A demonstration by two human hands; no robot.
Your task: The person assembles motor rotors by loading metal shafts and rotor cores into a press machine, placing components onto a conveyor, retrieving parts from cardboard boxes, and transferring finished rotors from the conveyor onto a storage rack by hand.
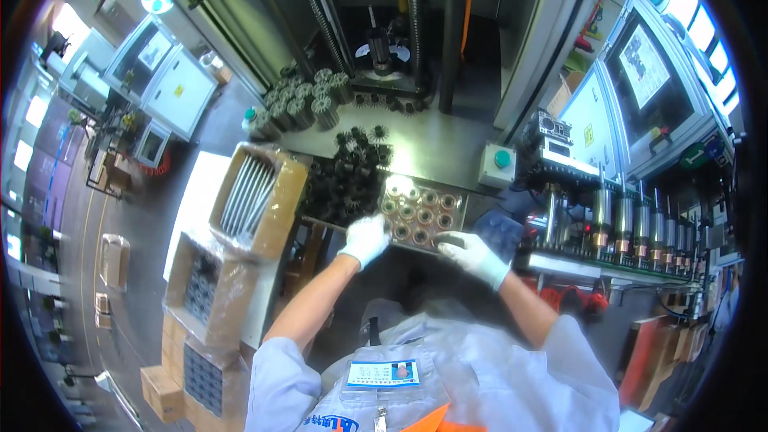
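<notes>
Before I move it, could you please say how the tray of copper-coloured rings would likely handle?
The tray would probably feel heavy for its size, as its rows of rings look metallic. The rings might shift if tilted, being separate round pieces.

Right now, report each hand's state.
Left gloved hand: partly curled at the tray; grip cannot be told.
Right gloved hand: at the tray's near edge; grip cannot be told.

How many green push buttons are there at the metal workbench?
2: the right button on a white box, the left button beside the ribbed metal cylinders. Others may be hidden.
</notes>
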